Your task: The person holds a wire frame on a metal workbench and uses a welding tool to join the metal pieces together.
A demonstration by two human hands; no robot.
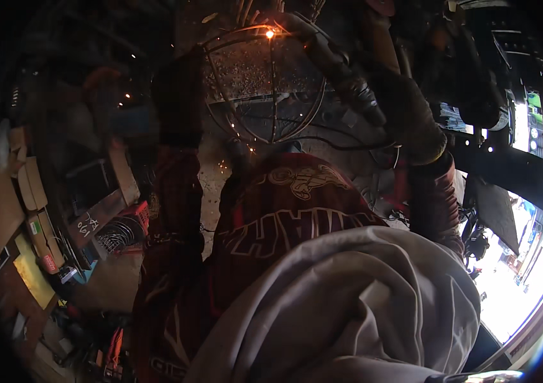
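Note:
A round wire frame (273,96) of thin curved metal rods stands before me, its ring at the top of the picture. On the ring's far edge glows a bright welding spark (270,34). My right hand (405,105), in a thick glove, is closed on a welding torch (357,92) whose curved neck reaches to that glowing spot. At the frame's left side is my left hand (182,86), gloved and very dark. It lies close to the ring, but its fingers are lost in shadow, so I cannot make out its grip.
Sparks fly left and down toward my lap. A dark cable (341,145) loops below the torch. On the left lie cardboard boxes (30,184), a coil of wire (121,235) and a red basket (138,214). Grey cloth (348,300) hangs close below. Bright daylight enters at right.

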